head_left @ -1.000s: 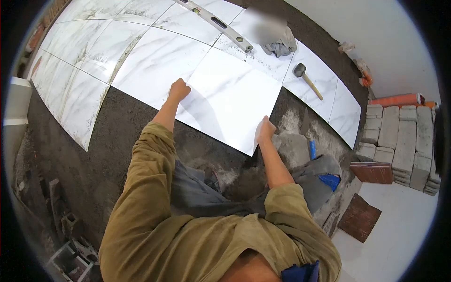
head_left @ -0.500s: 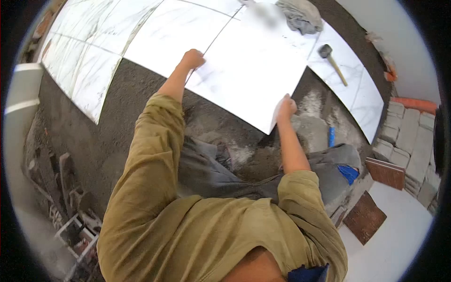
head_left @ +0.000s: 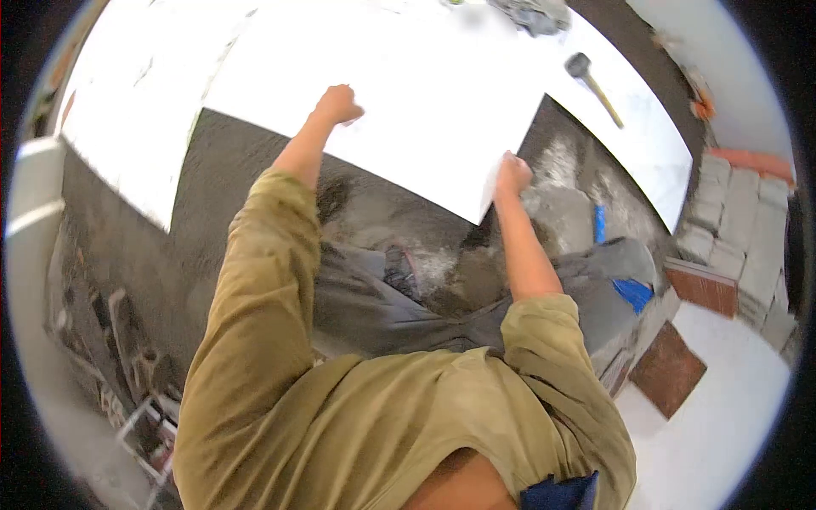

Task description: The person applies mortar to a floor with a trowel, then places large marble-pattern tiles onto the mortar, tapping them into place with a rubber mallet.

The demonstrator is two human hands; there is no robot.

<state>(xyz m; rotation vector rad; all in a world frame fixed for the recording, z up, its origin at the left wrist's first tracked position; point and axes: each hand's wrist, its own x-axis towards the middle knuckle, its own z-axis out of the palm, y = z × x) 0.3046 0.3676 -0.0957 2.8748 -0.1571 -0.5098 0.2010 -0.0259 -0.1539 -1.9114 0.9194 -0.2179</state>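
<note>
A large white floor tile (head_left: 442, 127) lies in front of me, its near corner pointing toward my legs. My right hand (head_left: 512, 176) is closed around the tile's right edge, close to that corner. At the tile's left side, my left hand (head_left: 340, 104) is closed with its fingers curled at the edge; glare hides the joint there. Other white tiles (head_left: 127, 110) adjoin on the left. On the tiles at the right rests a rubber mallet (head_left: 595, 89) with a black head and wooden handle.
Grey mortar (head_left: 234, 170) spreads below the tiles. A blue object (head_left: 600, 223) stands near my right knee. Grey cloth (head_left: 540, 15) lies at the top. Stacked grey blocks (head_left: 735, 221) and brown tile pieces (head_left: 669, 370) are at the right, wood scraps (head_left: 123, 340) at the left.
The view has shifted a little, so the tile and mallet sit higher in the picture. The tiles look brighter and their joints are washed out. Both hands keep about the same places on the tile.
</note>
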